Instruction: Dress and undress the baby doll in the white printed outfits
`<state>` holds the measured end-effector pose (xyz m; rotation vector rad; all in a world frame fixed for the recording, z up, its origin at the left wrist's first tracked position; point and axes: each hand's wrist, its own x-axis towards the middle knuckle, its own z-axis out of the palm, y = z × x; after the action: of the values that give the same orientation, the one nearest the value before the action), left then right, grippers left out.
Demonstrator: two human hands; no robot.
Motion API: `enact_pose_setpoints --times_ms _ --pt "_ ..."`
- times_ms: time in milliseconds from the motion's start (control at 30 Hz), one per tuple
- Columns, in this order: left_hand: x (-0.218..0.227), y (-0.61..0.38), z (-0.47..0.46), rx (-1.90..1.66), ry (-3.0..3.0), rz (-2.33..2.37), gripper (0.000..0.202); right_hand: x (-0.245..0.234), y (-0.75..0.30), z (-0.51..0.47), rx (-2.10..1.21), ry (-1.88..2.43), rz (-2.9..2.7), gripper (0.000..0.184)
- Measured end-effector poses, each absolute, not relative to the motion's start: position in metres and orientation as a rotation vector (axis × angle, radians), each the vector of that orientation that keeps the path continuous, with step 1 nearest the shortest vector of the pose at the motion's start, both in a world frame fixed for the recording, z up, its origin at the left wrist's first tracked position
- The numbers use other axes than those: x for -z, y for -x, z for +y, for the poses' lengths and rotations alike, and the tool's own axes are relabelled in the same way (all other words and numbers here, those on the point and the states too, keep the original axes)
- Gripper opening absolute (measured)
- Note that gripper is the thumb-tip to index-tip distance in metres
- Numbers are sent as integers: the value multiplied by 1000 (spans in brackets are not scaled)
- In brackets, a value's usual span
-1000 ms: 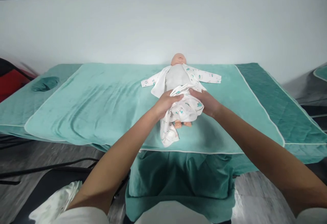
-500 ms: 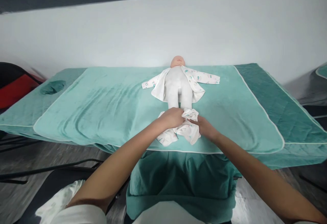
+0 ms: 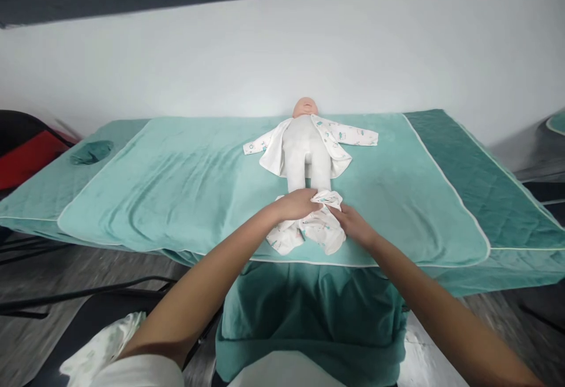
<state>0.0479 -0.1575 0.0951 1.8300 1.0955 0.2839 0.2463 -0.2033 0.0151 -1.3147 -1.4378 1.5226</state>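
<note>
A baby doll [image 3: 304,140] lies on its back, head toward the wall and legs toward me. Its printed white jacket [image 3: 274,156] hangs open at the front, with both sleeves spread sideways. Around the doll's feet is a bunched pair of white printed baby trousers [image 3: 324,231]. My left hand [image 3: 298,203] is closed on the upper edge of the trousers, over the doll's lower leg. On the other side, my right hand [image 3: 352,222] pinches the gathered fabric by the other leg. The doll's feet are hidden by cloth and hands.
A light green blanket [image 3: 176,175] covers a massage bed [image 3: 494,187] with a face hole [image 3: 92,152] at its left end. The white wall [image 3: 198,63] stands behind. At lower left, white cloth [image 3: 103,340] lies on a black chair [image 3: 62,352].
Both hands stay on the trousers, with only slight shifts of fingers and fabric. The whole view has moved a little; the doll and jacket keep their pose.
</note>
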Motion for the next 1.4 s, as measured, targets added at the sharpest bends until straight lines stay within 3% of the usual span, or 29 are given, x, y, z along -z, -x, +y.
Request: enact_pose_setpoints --times_ms 200,433,833,1067,1267,1400 --pt "-99 -49 -155 -441 -1471 972 41 2 -246 -195 -1482 1214 -1106 47" --pt "-93 -35 -144 -518 -1158 824 51 -3 -227 -169 -1117 1187 -1055 51" --pt "-76 -57 -92 -961 -1751 1207 24 -4 -230 -83 -654 1274 -1193 35" --pt "-73 -58 -75 -1069 -1756 1285 12 -1 -236 -57 -598 1334 -1302 27" --pt "-59 -23 -75 -1068 -1198 968 31 -14 -236 -65 -441 1264 -1543 14" --pt "-41 -15 -76 -1168 -915 818 36 -59 -222 -61 -571 1105 -1903 21"
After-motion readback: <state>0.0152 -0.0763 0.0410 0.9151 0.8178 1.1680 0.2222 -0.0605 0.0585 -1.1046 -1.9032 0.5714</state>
